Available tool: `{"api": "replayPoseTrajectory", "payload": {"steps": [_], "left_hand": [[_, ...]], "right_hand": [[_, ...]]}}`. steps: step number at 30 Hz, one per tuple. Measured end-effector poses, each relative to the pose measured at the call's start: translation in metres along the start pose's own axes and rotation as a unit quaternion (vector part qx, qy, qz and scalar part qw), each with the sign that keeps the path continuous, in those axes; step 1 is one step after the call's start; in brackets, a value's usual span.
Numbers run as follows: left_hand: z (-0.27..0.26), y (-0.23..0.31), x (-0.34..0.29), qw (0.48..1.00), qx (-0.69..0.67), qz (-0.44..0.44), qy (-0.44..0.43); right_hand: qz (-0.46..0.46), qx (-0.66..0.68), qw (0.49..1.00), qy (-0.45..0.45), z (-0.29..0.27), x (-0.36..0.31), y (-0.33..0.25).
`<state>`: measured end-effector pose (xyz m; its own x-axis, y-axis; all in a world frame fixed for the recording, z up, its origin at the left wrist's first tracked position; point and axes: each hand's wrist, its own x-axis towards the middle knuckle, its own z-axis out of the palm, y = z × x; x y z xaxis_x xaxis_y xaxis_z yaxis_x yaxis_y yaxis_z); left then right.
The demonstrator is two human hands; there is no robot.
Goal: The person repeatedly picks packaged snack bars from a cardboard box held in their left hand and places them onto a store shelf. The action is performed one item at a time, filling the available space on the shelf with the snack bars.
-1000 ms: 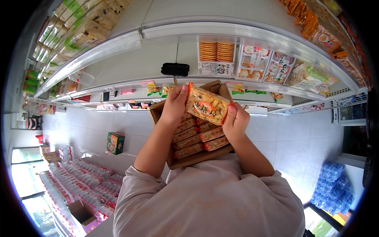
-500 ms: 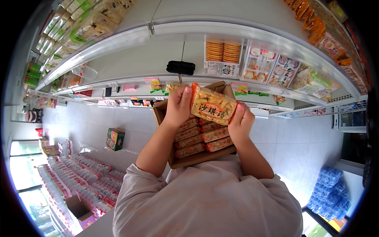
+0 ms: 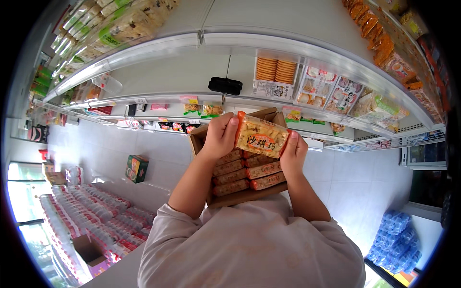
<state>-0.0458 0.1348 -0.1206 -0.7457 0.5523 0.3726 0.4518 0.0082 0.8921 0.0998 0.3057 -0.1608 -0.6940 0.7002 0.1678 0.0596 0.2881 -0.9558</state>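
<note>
My left hand (image 3: 221, 135) and my right hand (image 3: 294, 151) pinch opposite ends of a pack of puffed-dough pastry (image 3: 259, 136). The pack is clear in the middle, with orange-red ends and a printed label turned upward. My thumbs lie on its near face, while the other fingers are mostly hidden behind it. Below the pack is an open brown cardboard box (image 3: 247, 196), close against my chest. Similar pastry packs (image 3: 266, 170) lie in rows inside it, partly covered by the held one.
Ahead are white shelves (image 3: 168, 77) with a tray of round biscuits (image 3: 273, 71), a black object (image 3: 225, 86) and bagged snacks (image 3: 379, 109). Shrink-wrapped bottles (image 3: 110, 218) are stacked at left. A green carton (image 3: 137, 168) sits on the floor; blue bottle packs (image 3: 394, 240) stand at right.
Both hands keep hold of the pack, which now sits slightly lower in the picture and a little less tilted. The shelves have also shifted slightly down and right in view.
</note>
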Motion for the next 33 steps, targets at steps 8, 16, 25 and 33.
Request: {"api": "replayPoseTrajectory", "payload": {"steps": [8, 16, 25, 33], "left_hand": [[-0.013, -0.011, -0.011, 0.984, -0.160, -0.065, -0.050], [-0.012, 0.002, 0.001, 0.957, -0.244, -0.016, 0.155], [-0.035, 0.053, 0.038, 0.905, 0.281, 0.236, 0.214], [-0.085, 0.072, 0.139, 0.816, 0.476, 0.257, 0.202]], "right_hand": [[0.026, 0.142, 0.956, -0.256, -0.027, 0.033, -0.061], [-0.109, -0.040, 0.929, -0.350, -0.036, 0.082, -0.164], [-0.335, -0.228, 0.902, -0.150, 0.009, 0.264, -0.260], [-0.403, -0.309, 0.847, -0.160, 0.087, 0.356, -0.263]]}}
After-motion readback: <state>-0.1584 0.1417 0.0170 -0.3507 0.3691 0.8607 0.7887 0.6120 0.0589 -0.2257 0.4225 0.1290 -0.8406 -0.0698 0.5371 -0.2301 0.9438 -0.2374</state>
